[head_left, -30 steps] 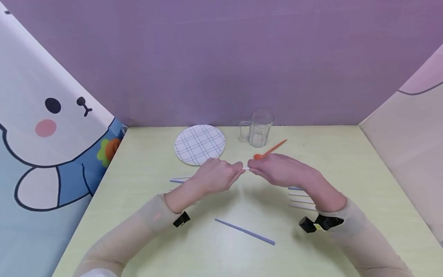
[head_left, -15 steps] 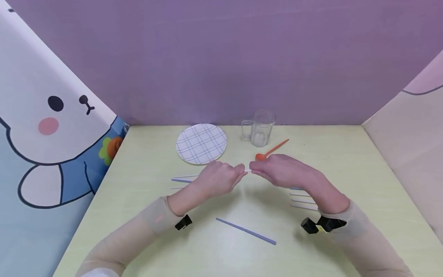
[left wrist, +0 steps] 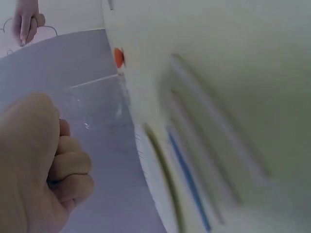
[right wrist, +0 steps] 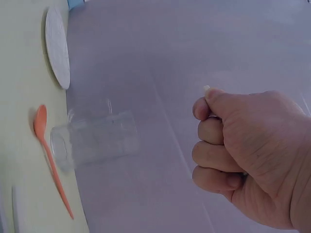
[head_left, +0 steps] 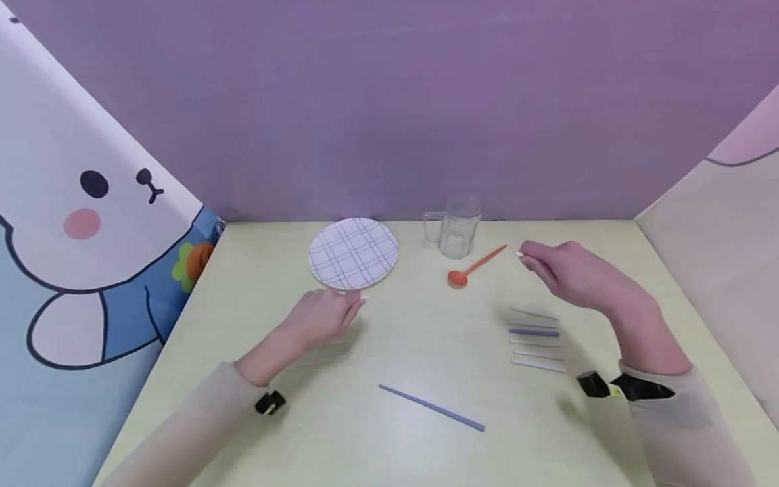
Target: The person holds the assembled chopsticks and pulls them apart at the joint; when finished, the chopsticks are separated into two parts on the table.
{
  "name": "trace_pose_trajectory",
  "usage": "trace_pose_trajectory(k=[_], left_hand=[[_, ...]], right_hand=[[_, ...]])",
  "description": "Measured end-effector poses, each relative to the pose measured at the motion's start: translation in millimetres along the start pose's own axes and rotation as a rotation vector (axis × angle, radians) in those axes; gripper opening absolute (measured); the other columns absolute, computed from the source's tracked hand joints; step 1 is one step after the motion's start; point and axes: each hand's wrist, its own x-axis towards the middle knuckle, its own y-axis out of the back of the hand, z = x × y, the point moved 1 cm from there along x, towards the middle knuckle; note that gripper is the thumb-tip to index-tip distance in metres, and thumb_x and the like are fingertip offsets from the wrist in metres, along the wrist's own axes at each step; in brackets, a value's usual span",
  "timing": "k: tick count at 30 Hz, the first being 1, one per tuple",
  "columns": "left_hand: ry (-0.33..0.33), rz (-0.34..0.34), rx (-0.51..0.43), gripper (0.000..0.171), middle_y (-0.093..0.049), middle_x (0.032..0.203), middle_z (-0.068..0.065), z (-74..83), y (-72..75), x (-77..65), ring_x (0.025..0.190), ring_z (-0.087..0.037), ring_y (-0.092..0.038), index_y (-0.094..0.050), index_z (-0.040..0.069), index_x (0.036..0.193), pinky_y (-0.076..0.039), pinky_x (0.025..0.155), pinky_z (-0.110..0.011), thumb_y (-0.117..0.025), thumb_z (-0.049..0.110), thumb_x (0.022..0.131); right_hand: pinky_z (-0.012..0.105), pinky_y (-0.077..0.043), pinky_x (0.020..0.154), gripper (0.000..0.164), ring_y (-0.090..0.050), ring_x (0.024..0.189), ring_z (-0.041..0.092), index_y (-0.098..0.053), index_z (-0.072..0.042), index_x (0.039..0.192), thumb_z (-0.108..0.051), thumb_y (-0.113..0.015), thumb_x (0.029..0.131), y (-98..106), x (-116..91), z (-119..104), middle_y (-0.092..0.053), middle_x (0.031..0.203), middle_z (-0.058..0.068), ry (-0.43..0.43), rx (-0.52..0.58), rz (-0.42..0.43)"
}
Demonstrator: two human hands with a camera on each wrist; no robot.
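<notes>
My left hand (head_left: 322, 314) is raised above the table left of centre, pinching a thin white stick piece (head_left: 364, 297) whose tip shows past the fingers. Over the right side my right hand (head_left: 584, 277) pinches another white stick piece (head_left: 518, 254), with only a short end in sight. Below the right hand lie several white sticks and one blue stick (head_left: 533, 332) in a row. The left wrist view has several pale sticks (left wrist: 218, 116) and a blue stick (left wrist: 189, 177) on the table. A longer blue stick (head_left: 432, 407), thinner toward its left half, lies near the front.
A round plate (head_left: 353, 253) with blue crossed lines is at the back left. Beside it stands a clear mug (head_left: 459, 226). An orange spoon (head_left: 458, 278) lies in front of the mug. A purple wall (head_left: 389, 115) borders the table's rear edge.
Both hands held one white stick together at the centre. They have moved apart, left hand leftward and right hand rightward, each with a white piece. The row at the right is uncovered.
</notes>
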Motion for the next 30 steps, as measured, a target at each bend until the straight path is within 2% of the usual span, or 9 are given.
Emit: trace_pose_trajectory(k=[2,6,9,12,14,17,21,27,30], left_hand=[[-0.003,-0.003,-0.022,0.038,-0.037,0.058,0.004,-10.7,-4.6,-10.6,0.051,-0.013,-0.041,-0.046,0.016,0.075,-0.035,0.045,-0.030,-0.057,0.026,0.109],[-0.011,-0.023,-0.102,0.035,-0.039,0.065,0.007,-15.8,-10.3,-23.0,0.055,-0.009,-0.038,-0.046,0.018,0.075,-0.030,0.048,-0.024,-0.054,0.024,0.109],[-0.016,-0.056,-0.177,0.026,-0.049,0.078,0.006,-14.6,-11.2,-31.2,0.064,-0.006,-0.043,-0.059,0.017,0.083,-0.040,0.054,-0.022,-0.052,0.017,0.108],[-0.046,-0.074,-0.239,0.021,-0.054,0.094,0.001,-13.5,-9.4,-39.5,0.077,-0.006,-0.053,-0.074,0.008,0.101,-0.051,0.066,-0.022,-0.053,0.008,0.105],[-0.080,-0.081,-0.271,0.022,-0.056,0.099,-0.001,-13.3,-8.0,-45.0,0.084,-0.008,-0.057,-0.077,0.002,0.111,-0.055,0.074,-0.024,-0.056,0.004,0.104],[-0.130,-0.103,-0.292,0.021,-0.059,0.101,-0.001,-12.4,-6.6,-53.2,0.093,-0.011,-0.060,-0.078,0.001,0.117,-0.058,0.084,-0.029,-0.063,0.004,0.103],[-0.154,-0.160,-0.333,0.018,-0.064,0.096,0.003,-11.8,-6.6,-62.8,0.089,-0.007,-0.057,-0.081,0.007,0.114,-0.058,0.083,-0.027,-0.073,0.007,0.099],[-0.121,-0.234,-0.473,0.011,-0.072,0.088,0.008,-11.7,-12.4,-74.3,0.078,0.002,-0.057,-0.084,0.013,0.101,-0.053,0.071,-0.018,-0.081,0.007,0.092],[-0.099,-0.248,-0.494,0.011,-0.073,0.086,0.010,-12.3,-17.8,-78.2,0.076,0.003,-0.056,-0.083,0.015,0.097,-0.052,0.069,-0.017,-0.082,0.006,0.089]], right_hand=[[0.026,-0.036,0.065,0.027,-0.028,0.058,-0.002,-0.046,-0.018,0.086,-0.015,-0.054,0.112,1.5,-7.4,8.3,-0.023,0.069,-0.013,0.016,0.002,-0.007],[0.024,-0.037,0.067,0.026,-0.030,0.062,-0.004,-0.050,-0.022,0.087,-0.015,-0.054,0.112,-9.7,-17.5,15.3,-0.028,0.071,-0.016,0.044,0.054,-0.039],[0.025,-0.043,0.069,0.023,-0.037,0.067,-0.005,-0.060,-0.023,0.092,-0.007,-0.057,0.108,-19.2,-25.0,16.7,-0.041,0.076,-0.018,0.073,0.079,-0.021],[0.024,-0.047,0.073,0.025,-0.043,0.074,-0.006,-0.071,-0.021,0.102,0.002,-0.060,0.103,-27.6,-32.0,16.1,-0.053,0.089,-0.018,0.144,0.088,0.012],[0.021,-0.047,0.073,0.028,-0.043,0.077,-0.007,-0.076,-0.018,0.109,0.006,-0.064,0.098,-32.6,-37.1,15.3,-0.054,0.097,-0.015,0.198,0.089,0.029],[0.017,-0.044,0.069,0.030,-0.041,0.077,-0.008,-0.079,-0.011,0.113,0.009,-0.069,0.093,-40.2,-44.3,13.1,-0.053,0.098,-0.012,0.246,0.101,0.034],[0.016,-0.044,0.063,0.028,-0.042,0.073,-0.009,-0.080,-0.008,0.114,0.008,-0.072,0.092,-47.8,-55.0,10.5,-0.057,0.095,-0.010,0.233,0.147,-0.013],[0.019,-0.048,0.061,0.027,-0.049,0.074,-0.008,-0.078,-0.018,0.106,0.004,-0.076,0.091,-58.5,-71.1,7.8,-0.061,0.088,-0.016,0.191,0.222,-0.091],[0.019,-0.049,0.063,0.026,-0.051,0.075,-0.007,-0.075,-0.022,0.100,0.001,-0.079,0.090,-66.3,-76.3,6.5,-0.059,0.085,-0.020,0.190,0.237,-0.120]])
